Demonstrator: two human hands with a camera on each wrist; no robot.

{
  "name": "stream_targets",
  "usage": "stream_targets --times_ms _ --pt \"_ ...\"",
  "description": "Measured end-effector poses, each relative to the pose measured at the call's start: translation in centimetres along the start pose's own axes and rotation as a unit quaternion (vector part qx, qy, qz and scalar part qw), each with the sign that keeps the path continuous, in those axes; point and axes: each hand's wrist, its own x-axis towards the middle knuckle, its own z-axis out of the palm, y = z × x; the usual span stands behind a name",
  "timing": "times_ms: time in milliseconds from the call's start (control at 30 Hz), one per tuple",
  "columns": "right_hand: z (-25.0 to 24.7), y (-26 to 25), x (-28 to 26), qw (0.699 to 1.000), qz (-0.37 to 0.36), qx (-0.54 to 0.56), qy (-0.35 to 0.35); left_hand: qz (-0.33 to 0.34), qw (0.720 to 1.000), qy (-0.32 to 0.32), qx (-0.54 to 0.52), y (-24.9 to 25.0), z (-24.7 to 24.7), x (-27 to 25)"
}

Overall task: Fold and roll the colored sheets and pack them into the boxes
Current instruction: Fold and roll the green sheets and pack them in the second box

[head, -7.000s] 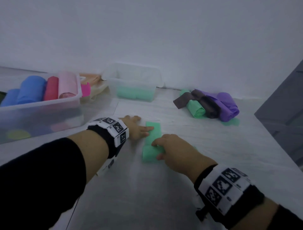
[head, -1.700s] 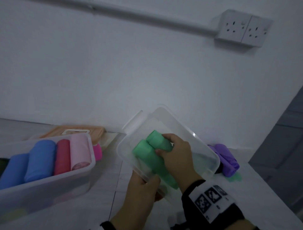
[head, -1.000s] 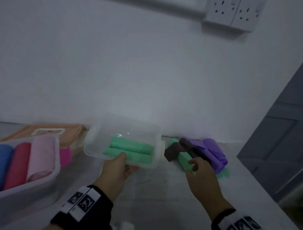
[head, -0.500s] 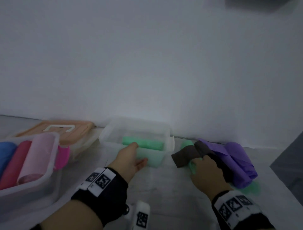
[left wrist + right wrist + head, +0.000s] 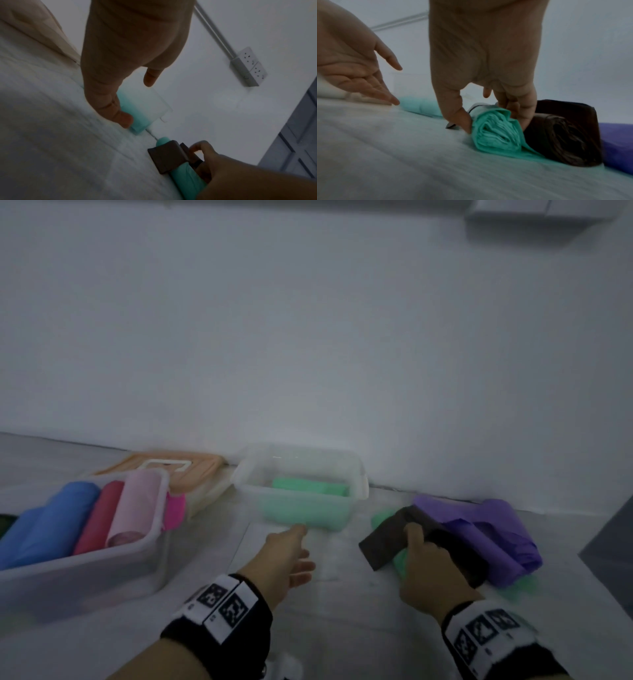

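Beside the small clear box (image 5: 298, 494), the right hand (image 5: 428, 573) pinches a green roll (image 5: 496, 134) for packing, while the left hand (image 5: 284, 556) hovers open, empty.

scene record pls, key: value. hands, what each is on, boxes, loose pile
left hand: open, fingers toward small clear box, holds nothing
right hand: grips green roll on the table
small clear box: green rolls inside
large clear box: blue, red, pink rolls
loose pile: brown sheet, purple sheets, beside right hand
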Motion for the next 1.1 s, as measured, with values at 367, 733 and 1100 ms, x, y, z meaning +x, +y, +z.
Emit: stream_targets --times_ms 367,733,1100 --pt "1.7 -5.1 -5.4 0.939 0.024 0.333 -0.08 0.014 0.988 -0.076 0.136 -3.1 -6.1 -6.5" --pt "-3.3 -12.1 -10.2 0.707 0.091 0.701 0.036 -0.013 0.985 -0.135 0.112 -4.2 -13.3 -10.5" --pt "-3.8 -16.9 -15.5 0.859 -0.159 0.461 0.154 0.031 0.955 -0.264 -0.134 -1.3 -17.7 -12.2"
